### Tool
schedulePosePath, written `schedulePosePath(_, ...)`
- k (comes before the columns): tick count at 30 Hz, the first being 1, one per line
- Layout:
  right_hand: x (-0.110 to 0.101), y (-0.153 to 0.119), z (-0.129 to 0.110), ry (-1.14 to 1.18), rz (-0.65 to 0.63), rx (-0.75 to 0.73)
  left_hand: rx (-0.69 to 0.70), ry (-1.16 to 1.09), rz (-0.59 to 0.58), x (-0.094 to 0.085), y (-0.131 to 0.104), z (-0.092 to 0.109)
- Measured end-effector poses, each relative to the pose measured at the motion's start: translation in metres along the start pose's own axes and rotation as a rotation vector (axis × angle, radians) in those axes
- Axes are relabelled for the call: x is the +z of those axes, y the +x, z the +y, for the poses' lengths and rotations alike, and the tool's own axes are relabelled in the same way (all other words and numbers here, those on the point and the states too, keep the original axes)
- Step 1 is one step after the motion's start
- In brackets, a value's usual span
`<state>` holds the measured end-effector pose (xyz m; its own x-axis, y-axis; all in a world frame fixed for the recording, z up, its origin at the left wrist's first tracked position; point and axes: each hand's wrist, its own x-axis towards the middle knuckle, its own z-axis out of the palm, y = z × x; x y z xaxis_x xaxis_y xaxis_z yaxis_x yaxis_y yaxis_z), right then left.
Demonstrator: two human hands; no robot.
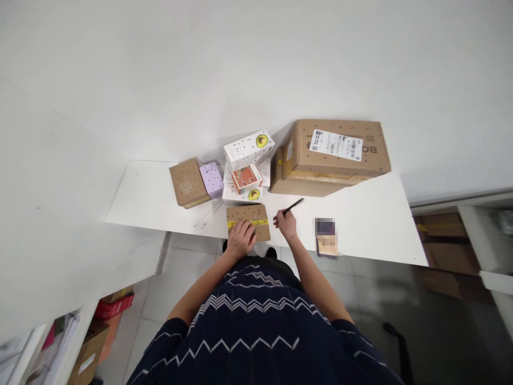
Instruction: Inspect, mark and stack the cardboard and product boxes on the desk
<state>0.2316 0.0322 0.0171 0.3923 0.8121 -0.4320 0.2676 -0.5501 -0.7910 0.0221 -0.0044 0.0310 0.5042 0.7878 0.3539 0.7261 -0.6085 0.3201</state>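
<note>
My left hand (241,238) lies over the front of a small brown cardboard box (262,231) with yellow tape across its top, its bent fingers holding the box against the tabletop. A small dark thing shows by that thumb, too small to make out. To the right of the box, my right hand (286,223) is closed around a black pen (295,205), whose back end points up and to the right. The pen's other end is near the box's right side, apart from it. Dark dots mark the box top.
White avocado boxes (249,150) are stacked behind, with an orange box (247,178) on them. A purple box (211,179) and a brown box (188,183) stand left. A large carton (340,149) stands back right; a phone (327,240) lies near the white table's (372,214) front edge.
</note>
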Motion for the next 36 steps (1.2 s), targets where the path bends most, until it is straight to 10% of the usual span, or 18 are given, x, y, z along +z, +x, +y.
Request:
schedulePosePath(4,-0.005,0.016,0.023,-0.432,-0.195,0.127,-0.012,-0.015,-0.011,-0.002,0.001,0.001)
schedulePosePath(15,0.005,0.021,0.046,-0.614,-0.155,0.100,-0.011,0.007,-0.017,-0.001,0.000,0.000)
schedulePosePath(24,-0.085,-0.004,0.111,-0.753,0.486,0.181,0.003,0.019,-0.001,-0.001,0.000,0.000)
schedulePosePath(36,-0.101,0.001,0.144,-0.644,0.372,0.277,-0.013,0.037,-0.027,0.001,-0.001,0.000)
